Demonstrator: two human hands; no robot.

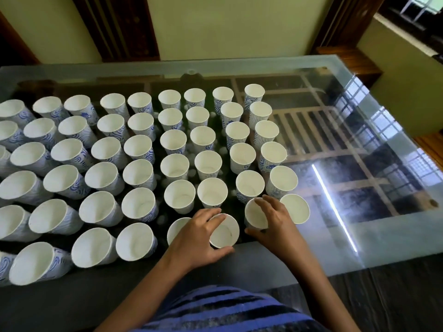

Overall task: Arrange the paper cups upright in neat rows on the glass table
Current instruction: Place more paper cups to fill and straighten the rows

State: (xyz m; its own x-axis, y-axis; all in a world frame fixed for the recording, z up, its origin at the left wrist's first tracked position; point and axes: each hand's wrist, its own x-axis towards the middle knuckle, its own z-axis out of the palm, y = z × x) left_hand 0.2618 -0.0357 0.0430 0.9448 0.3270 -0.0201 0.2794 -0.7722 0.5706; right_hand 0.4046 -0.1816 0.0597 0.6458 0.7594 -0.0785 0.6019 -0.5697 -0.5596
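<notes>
— Where did we find the paper cups (172, 142)?

— Upright, mouths up, in rows across the left and middle of the glass table (359, 144). They were white inside, with a blue wavy print on their walls. On the bare right part of the glass we saw only reflections: a window grille and one bright streak.

— And the hands?

— Both were at the near edge of the block. The left hand (197, 236) gripped the front cup (225, 232), with the fingers curled over its far rim and the thumb wrapped round its near side.

— Did we make out the other one as clearly?

— We did. The right hand (273, 219) held the neighbouring cup (255, 215), fingers bent over the far rim and thumb low against the near wall. Both held cups were upright, but we could not tell whether they rested on the glass or were lifted off it.

— What stood around them?

— An end cup (296, 208) stood just right of the right hand. We could not tell whether the fingers touched it. A half-hidden cup (176, 227) showed behind the left hand.

— Anything else?

— A striped shirt (227, 307) filled the bottom of the view. Beyond the table we saw a pale wall (227, 25) and dark wooden panels (115, 27).
</notes>
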